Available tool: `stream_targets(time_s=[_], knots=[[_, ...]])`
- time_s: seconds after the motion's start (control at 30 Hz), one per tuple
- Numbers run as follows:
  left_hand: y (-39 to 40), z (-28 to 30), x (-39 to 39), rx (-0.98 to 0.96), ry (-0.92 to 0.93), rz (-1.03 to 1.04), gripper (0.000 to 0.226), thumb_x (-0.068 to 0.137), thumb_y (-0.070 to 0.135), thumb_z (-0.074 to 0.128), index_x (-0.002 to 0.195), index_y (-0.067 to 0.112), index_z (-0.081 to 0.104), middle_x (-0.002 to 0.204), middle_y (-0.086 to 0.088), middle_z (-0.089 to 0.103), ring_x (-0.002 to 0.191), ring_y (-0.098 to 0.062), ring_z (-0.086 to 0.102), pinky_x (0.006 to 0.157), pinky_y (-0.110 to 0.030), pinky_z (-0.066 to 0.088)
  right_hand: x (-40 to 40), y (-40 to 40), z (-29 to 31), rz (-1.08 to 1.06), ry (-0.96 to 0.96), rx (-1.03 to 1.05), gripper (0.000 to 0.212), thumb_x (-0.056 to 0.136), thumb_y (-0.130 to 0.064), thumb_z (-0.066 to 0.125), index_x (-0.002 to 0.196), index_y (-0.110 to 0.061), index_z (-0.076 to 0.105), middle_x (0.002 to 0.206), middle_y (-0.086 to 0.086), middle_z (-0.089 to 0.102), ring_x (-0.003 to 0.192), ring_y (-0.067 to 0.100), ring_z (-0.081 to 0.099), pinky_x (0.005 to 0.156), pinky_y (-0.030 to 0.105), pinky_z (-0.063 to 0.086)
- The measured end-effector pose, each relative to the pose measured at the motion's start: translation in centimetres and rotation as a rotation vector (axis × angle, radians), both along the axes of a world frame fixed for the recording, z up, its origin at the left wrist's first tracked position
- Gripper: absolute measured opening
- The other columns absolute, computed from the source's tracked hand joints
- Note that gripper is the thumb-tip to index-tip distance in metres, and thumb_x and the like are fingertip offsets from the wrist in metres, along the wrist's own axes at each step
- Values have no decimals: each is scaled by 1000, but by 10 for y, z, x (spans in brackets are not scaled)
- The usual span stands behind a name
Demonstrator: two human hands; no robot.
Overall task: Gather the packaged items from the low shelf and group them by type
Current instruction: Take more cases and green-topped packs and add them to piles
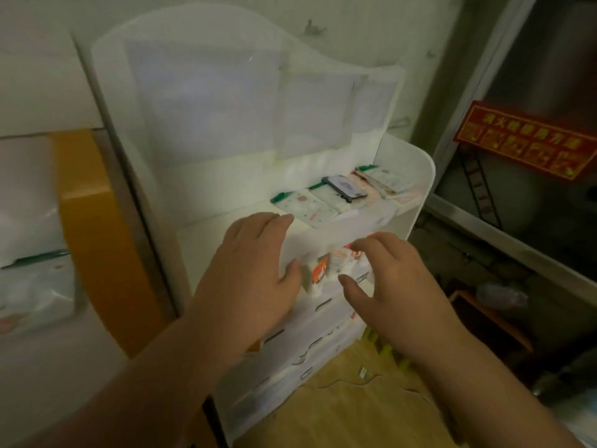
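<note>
While my two hands hang in front of the white rack, neither has a grip on anything. My left hand is loose, fingers reaching over the front lip of the upper tier, thumb down beside the small packets. My right hand is released too, fingers arched above those orange-and-white packets, thumb just under them.

I judge the step is to lift these packets off the lower tier. They stand upright and crowded, so I would close both hands from either side and draw them straight out toward me, keeping them below the lip of the tier above.

Room is tight: the drawer fronts jut out beneath, and the right wall of the rack closes that side.

Further back, on the upper tier, dotted flat packs lie at the left, a phone in the middle, and more packs at the far right corner.
</note>
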State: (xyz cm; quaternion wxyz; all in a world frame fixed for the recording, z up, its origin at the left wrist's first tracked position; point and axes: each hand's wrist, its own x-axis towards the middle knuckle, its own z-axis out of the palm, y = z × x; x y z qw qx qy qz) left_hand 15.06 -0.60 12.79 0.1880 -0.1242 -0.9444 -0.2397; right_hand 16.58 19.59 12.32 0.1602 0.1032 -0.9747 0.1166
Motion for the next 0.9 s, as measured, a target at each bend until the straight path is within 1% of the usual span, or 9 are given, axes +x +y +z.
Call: stream_targets(time_s=[0.1,0.23,0.33,0.43,0.53,0.6,0.7,0.8,0.9], knots=[[12,-1,-44,17,-15,-21,59,91,42,56,145,29,35,145,7,41,133,-14,35,108,-32,35,-33,15,2,-42,18,4,46,90,-44,61,131,-23,55,127,-5,53,117,17,48,96,27,40],[30,-3,-87,23,-13,-50,59,90,40,58,144,28,37,143,7,43,131,-13,37,103,-29,37,-65,32,-2,-87,22,13,48,90,-47,59,133,-26,54,129,-6,53,118,14,47,96,25,40],[45,-12,-107,24,-48,-61,60,90,41,58,144,29,35,144,7,41,132,-13,36,104,-32,39,-87,45,-8,-85,-23,-23,49,91,-47,58,134,-26,53,131,-6,52,119,15,46,98,27,41],[58,-20,-126,37,-74,-67,60,90,40,58,145,31,35,146,9,39,133,-12,33,105,-31,38,-113,56,-15,-58,-49,-39,49,91,-47,58,136,-27,51,134,-8,50,123,14,44,101,27,40],[73,-29,-152,21,-72,-38,59,90,38,58,144,29,38,146,8,39,134,-12,32,107,-28,33,-147,70,-22,-20,-64,-24,50,91,-47,58,137,-29,49,136,-8,49,125,14,44,102,27,39],[85,-33,-169,13,-68,-5,57,88,36,60,142,26,42,143,5,42,132,-14,35,105,-25,30,-173,82,-28,25,-79,-20,49,91,-49,57,136,-30,49,136,-9,49,124,13,43,100,24,38],[102,-36,-192,2,-72,52,57,86,37,61,140,22,46,141,2,44,129,-17,38,105,-27,31,-219,100,-34,94,-129,-44,50,92,-51,55,137,-31,48,139,-9,47,126,12,41,102,25,37],[123,-35,-216,-13,-91,117,59,89,42,59,142,25,42,143,6,40,130,-13,34,105,-24,29,-265,117,-37,145,-132,-59,50,92,-51,54,138,-31,48,140,-7,47,127,14,41,102,27,38],[147,-34,-239,-13,-114,181,61,89,44,58,145,29,37,145,9,36,131,-11,30,106,-25,30,-307,135,-43,189,-121,-70,51,91,-51,55,137,-29,49,137,-4,51,124,16,45,100,28,40]])
